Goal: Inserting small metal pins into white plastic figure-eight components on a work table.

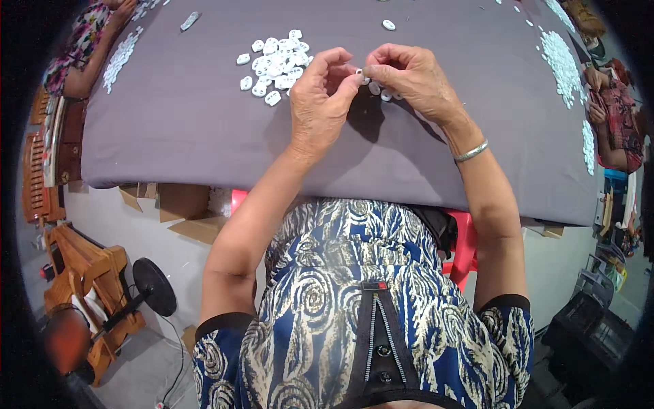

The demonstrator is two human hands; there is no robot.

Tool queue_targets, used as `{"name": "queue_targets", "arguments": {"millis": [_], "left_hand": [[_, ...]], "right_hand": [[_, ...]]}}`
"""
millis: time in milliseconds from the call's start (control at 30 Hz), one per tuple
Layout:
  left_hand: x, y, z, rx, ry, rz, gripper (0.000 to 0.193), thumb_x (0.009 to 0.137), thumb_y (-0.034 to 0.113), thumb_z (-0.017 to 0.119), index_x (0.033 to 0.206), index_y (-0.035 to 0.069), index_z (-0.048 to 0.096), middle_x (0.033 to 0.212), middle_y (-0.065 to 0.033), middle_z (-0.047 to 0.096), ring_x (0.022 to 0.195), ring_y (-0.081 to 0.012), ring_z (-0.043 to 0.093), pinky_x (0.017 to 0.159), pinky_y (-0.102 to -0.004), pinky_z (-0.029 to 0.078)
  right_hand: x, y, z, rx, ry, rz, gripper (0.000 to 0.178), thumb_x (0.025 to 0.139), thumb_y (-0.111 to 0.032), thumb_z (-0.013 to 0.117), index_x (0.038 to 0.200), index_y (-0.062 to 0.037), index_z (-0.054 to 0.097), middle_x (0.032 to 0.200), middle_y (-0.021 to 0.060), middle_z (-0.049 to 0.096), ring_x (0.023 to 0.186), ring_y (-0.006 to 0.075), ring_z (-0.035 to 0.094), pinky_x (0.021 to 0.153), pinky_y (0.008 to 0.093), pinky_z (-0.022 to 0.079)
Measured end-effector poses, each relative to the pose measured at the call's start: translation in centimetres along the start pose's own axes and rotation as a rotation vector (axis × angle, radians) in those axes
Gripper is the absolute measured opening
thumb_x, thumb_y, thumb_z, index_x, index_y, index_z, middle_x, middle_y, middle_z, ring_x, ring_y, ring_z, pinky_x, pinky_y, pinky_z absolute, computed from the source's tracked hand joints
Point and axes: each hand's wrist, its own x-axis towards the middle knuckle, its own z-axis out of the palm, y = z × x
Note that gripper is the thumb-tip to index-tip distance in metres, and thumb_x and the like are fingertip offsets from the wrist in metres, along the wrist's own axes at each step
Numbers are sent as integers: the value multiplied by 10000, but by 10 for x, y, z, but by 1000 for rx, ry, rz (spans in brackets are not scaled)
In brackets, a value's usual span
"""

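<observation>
My left hand [321, 99] and my right hand [419, 78] meet above the grey-covered table [225, 140]. Thumbs and fingertips of both are pinched together on a small white piece [359, 71], mostly hidden by the fingers. Close to my left hand lies a loose pile of white oval pieces [276, 65] with dark marks on top. A few more white pieces [386, 95] sit partly covered below my right hand. One white oval piece [388, 25] lies alone farther back. A silver bangle [471, 151] circles my right wrist.
Heaps of small white pieces [562, 65] lie at the far right, with others [122, 60] at the left. Other people's arms [85, 65] reach in at both sides. Cardboard boxes [184, 202] stand under the table's front edge; wooden furniture [85, 273] is at lower left.
</observation>
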Motion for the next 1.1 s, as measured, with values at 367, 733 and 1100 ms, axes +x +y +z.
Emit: {"name": "queue_targets", "arguments": {"millis": [367,733,1100], "left_hand": [[2,-5,0,-136,-37,-58,282,842,-17,631,1114,3,560,884,-38,618,770,-68,570,682,-205,478],[-3,5,1,-139,-68,-86,265,866,-7,615,1122,22,553,867,0,564,761,-54,537,653,-197,469],[-8,6,6,-135,-71,-162,279,866,-12,603,1130,23,518,833,-8,560,717,-49,527,608,-193,465]], "right_hand": [[0,-2,-4,-49,-62,12,151,840,-173,647,849,-22,660,695,-44,558,631,29,476,557,197,400],[17,20,-74,-321,360,-133,92,868,-126,626,893,-38,640,707,-66,542,640,22,469,561,190,387],[25,29,-64,-968,283,-200,154,838,-145,623,879,-1,587,793,119,594,726,264,578,665,356,450]]}}
